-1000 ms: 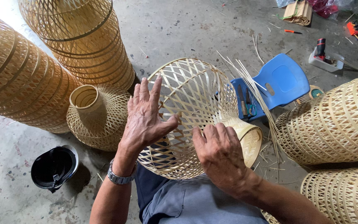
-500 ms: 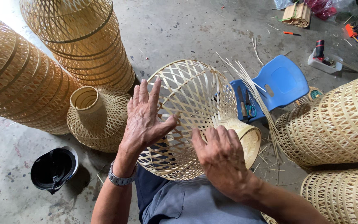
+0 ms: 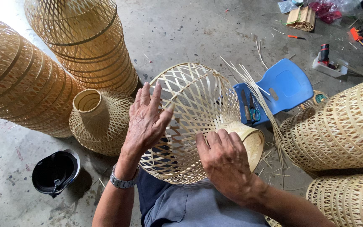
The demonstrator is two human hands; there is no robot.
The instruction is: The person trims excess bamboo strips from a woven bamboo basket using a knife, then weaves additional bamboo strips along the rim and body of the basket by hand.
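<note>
A pale open-weave bamboo basket (image 3: 198, 101), shaped like a lampshade with a narrow woven neck, lies on its side across my lap. My left hand (image 3: 147, 120) rests flat on its wide lattice side, fingers spread, a metal watch on the wrist. Lower down, my right hand (image 3: 225, 162) presses on the lattice next to the neck, fingers curled over the strips. Long loose bamboo strips (image 3: 253, 86) stick out from the far side of the weave.
Tall stacks of finished woven baskets (image 3: 85, 42) stand at the left and at the right (image 3: 337, 126). A small one (image 3: 99, 120) stands beside my left hand. A blue plastic stool (image 3: 282, 86) carries tools. A black helmet (image 3: 55, 172) lies on the concrete floor.
My left hand's fingers have shifted slightly on the lattice. The basket and my right hand have stayed nearly where they were.
</note>
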